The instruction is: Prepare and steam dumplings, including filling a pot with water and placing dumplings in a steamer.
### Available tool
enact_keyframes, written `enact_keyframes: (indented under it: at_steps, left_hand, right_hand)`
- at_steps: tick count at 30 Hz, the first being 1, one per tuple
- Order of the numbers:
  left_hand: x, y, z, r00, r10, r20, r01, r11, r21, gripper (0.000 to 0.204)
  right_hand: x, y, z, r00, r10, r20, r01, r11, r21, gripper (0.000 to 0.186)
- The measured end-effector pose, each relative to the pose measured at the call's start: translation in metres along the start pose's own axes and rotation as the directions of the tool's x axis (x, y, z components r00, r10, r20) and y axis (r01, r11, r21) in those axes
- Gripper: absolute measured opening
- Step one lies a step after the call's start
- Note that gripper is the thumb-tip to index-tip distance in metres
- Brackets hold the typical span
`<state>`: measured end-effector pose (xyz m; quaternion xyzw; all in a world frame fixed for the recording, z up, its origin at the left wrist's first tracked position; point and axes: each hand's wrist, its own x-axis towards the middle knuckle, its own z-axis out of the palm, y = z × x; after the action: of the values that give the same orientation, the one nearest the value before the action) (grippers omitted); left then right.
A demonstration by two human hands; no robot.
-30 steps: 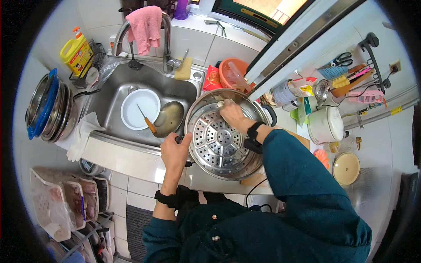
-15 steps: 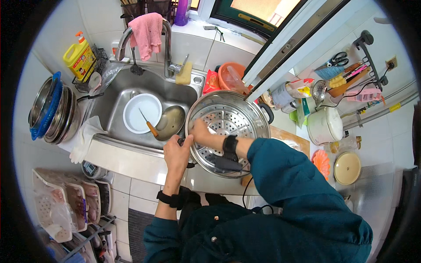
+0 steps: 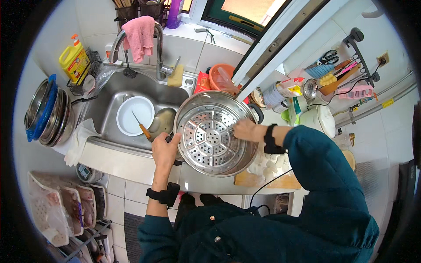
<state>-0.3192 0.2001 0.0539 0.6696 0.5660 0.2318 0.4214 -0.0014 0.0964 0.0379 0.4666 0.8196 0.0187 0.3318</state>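
A large round metal steamer pot (image 3: 237, 161) stands on the counter, just right of the sink. Inside it lies a perforated steamer plate (image 3: 213, 138). My left hand (image 3: 165, 150) is closed at the pot's left edge, with the thumb over the rim by a dark handle. Within the pot, my right hand (image 3: 247, 130) is curled against the right part of the perforated plate. Its fingers are closed, and whatever they may hold is hidden. A wooden-handled knife (image 3: 144, 130) lies at the right edge of a white basin (image 3: 125, 128) in the sink.
Beside the basin in the metal sink (image 3: 105, 111) rests a metal pan (image 3: 165, 119). White pieces lie on a wooden board (image 3: 245, 179) right of the pot. An orange bowl (image 3: 215, 78) sits behind it. White gloves (image 3: 79, 144) drape over the sink's left corner.
My right hand has moved from the pot's left side across to its right side. The left hand stays at the left edge. More of the plate and the board shows now.
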Motion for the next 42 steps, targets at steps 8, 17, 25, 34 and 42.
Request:
enact_keyframes:
  at_steps: [8,17,25,34,42]
  left_hand:
    - [-0.002,0.004,0.002,1.000,0.016,0.010,-0.015,1.000,-0.016,0.048]
    - [-0.002,0.000,0.003,0.996,-0.040,-0.080,0.036,0.998,-0.051,0.046]
    - [0.001,0.016,0.008,0.998,0.015,0.055,-0.014,1.000,-0.024,0.045]
    - [-0.002,0.002,-0.004,0.999,0.011,0.047,-0.009,0.999,-0.043,0.045]
    - [-0.001,-0.004,0.000,1.000,0.009,0.006,-0.008,0.998,-0.069,0.046]
  right_hand:
    - [0.057,0.047,-0.031,0.764,-0.118,-0.635,-0.109,0.945,-0.307,0.013]
    - [0.032,-0.088,-0.048,0.899,-0.423,0.113,0.114,0.475,0.872,0.038]
    - [0.210,-0.026,-0.004,0.517,0.748,0.416,0.417,-0.645,0.641,0.020]
    - [0.140,0.004,-0.024,-0.279,0.709,0.647,0.057,-0.661,0.749,0.012]
    - [0.164,-0.075,-0.054,0.668,0.597,-0.444,-0.056,0.635,0.770,0.013]
